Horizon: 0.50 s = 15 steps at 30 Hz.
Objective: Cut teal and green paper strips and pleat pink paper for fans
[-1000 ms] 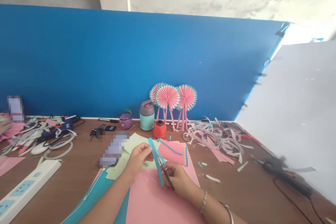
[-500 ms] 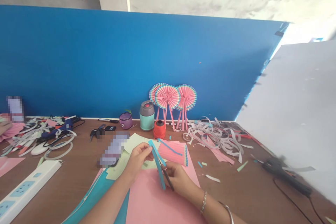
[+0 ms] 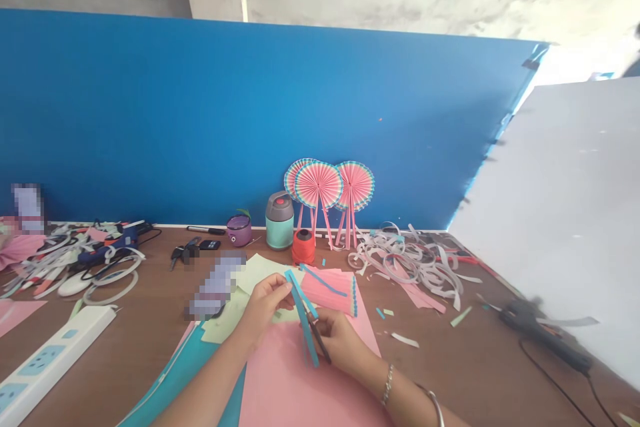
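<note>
Between the thumb and fingers of my left hand [image 3: 266, 299] are the upper ends of blue paper strips [image 3: 306, 325], which slant down to the right. My right hand [image 3: 344, 341] is closed around dark scissors [image 3: 323, 345], held against the strips; the blades are partly hidden. Below both hands lies a large pink paper sheet [image 3: 295, 387]. Just beyond them is a pleated pink paper [image 3: 327, 290] with a blue-tipped edge, and a loose blue strip rests on top. Pale green paper [image 3: 255, 273] lies beyond my left hand.
Pink paper fans [image 3: 319, 185] stand against the blue partition [image 3: 200, 120]. Near them are a red thread spool [image 3: 303, 248], a mint-coloured jar [image 3: 280, 230] and a purple pot [image 3: 239, 231]. White strips [image 3: 415, 260] and a glue gun [image 3: 543, 333] lie right, a power strip [image 3: 55, 360] left.
The lower end of the blue strip has shifted slightly right and down. My left hand has moved a little right; my right hand stays nearly in place.
</note>
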Tool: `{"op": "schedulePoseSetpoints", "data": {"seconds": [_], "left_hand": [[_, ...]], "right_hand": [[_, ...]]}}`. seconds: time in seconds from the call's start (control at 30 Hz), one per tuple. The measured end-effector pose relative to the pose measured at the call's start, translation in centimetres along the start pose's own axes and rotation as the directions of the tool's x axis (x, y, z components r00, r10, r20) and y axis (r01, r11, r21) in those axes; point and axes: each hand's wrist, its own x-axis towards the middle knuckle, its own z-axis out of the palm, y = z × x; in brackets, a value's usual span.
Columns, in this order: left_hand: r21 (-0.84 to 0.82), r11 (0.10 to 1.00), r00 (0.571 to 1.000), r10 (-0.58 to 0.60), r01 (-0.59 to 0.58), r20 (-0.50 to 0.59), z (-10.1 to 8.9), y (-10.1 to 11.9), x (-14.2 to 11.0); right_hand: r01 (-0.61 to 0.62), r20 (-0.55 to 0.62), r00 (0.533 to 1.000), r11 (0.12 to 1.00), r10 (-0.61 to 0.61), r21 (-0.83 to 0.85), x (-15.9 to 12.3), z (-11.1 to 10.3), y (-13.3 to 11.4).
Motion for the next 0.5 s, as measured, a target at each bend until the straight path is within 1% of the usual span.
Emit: {"op": "schedulePoseSetpoints", "data": {"seconds": [0.1,0.27,0.37,0.5], "left_hand": [[0.0,1.0,1.0,-0.005,0.005,0.006,-0.07,-0.18,0.05],[0.003,1.0,1.0,-0.007,0.007,0.003,-0.12,-0.23,0.12],[0.001,1.0,1.0,-0.009,0.009,0.002,0.03,-0.1,0.03],[-0.003,0.999,0.999,-0.044,0.044,0.026,0.32,0.07,-0.23]], "right_hand": [[-0.012,0.001,1.0,1.0,0.012,0.015,-0.02,0.09,0.06],[0.009,0.014,1.0,0.999,-0.01,0.048,-0.01,0.17,-0.03],[-0.009,0.008,1.0,0.999,0.009,0.033,-0.01,0.16,-0.3],[-0.051,-0.022,0.998,0.999,0.05,-0.01,-0.06,0.17,-0.57]]}}
